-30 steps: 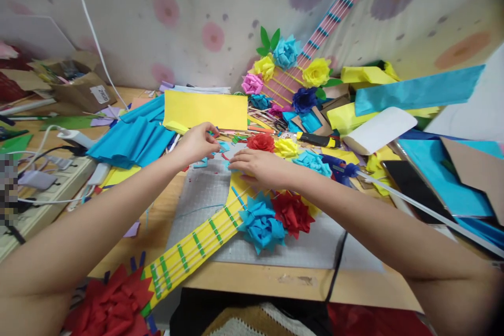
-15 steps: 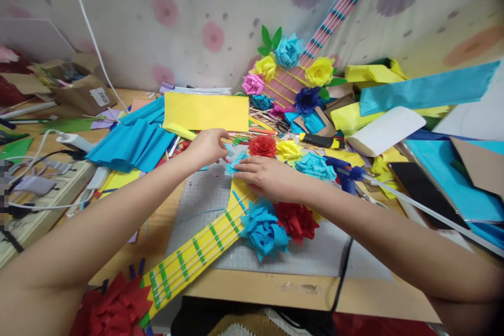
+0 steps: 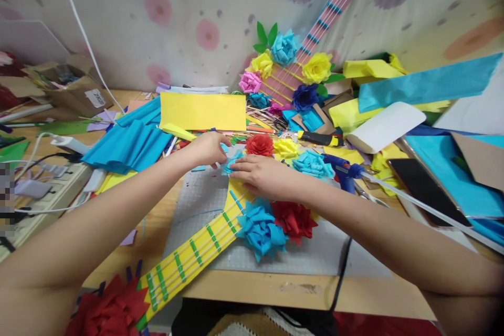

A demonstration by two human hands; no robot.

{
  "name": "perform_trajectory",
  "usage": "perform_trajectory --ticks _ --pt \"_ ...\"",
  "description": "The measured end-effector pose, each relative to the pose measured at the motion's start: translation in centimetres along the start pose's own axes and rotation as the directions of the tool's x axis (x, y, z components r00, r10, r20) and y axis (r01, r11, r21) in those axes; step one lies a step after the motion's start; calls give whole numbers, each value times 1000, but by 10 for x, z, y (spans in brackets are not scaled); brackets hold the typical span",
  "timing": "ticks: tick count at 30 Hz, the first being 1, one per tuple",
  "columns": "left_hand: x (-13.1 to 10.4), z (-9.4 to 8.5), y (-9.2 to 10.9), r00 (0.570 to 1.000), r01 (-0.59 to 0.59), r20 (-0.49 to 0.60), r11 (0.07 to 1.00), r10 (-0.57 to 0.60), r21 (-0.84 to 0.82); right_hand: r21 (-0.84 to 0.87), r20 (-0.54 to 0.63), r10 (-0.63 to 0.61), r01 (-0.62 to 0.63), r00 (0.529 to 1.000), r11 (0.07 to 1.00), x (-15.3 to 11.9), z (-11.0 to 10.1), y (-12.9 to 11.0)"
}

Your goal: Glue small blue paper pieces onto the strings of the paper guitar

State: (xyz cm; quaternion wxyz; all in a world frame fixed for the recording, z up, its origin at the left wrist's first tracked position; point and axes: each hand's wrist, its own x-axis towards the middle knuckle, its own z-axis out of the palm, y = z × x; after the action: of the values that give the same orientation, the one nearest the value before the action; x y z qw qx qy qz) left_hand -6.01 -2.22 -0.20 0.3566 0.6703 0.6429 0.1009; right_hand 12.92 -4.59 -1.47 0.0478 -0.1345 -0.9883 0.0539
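A person reaches over a yellow paper guitar (image 3: 197, 251).
Its neck points to eight o'clock; the left hand (image 3: 210, 149), fingers bent, grip unclear, nears a light blue flower (image 3: 233, 161); the right hand (image 3: 264, 176) lies open, fingers extended, over the body; a glue gun (image 3: 343, 169) sits at three o'clock.

Guitar (image 3: 205, 245) lies on mat (image 3: 311, 256) — glue gun (image 3: 343, 170) right.
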Motion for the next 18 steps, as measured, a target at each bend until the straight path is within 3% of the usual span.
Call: perform_trajectory --ticks 9,13,18 --pt "5 0 -6 999 34 48 973 -24 -230 -1 -5 -2 2 1000 1000 -1 -1 2" --pt "7 2 -7 994 108 57 910 -93 -399 -25 1 -8 8 1000 1000 -1 -1 2" --pt "5 3 -1 982 188 75 877 -173 -442 -45 -1 -13 13 1000 999 -1 -2 2"
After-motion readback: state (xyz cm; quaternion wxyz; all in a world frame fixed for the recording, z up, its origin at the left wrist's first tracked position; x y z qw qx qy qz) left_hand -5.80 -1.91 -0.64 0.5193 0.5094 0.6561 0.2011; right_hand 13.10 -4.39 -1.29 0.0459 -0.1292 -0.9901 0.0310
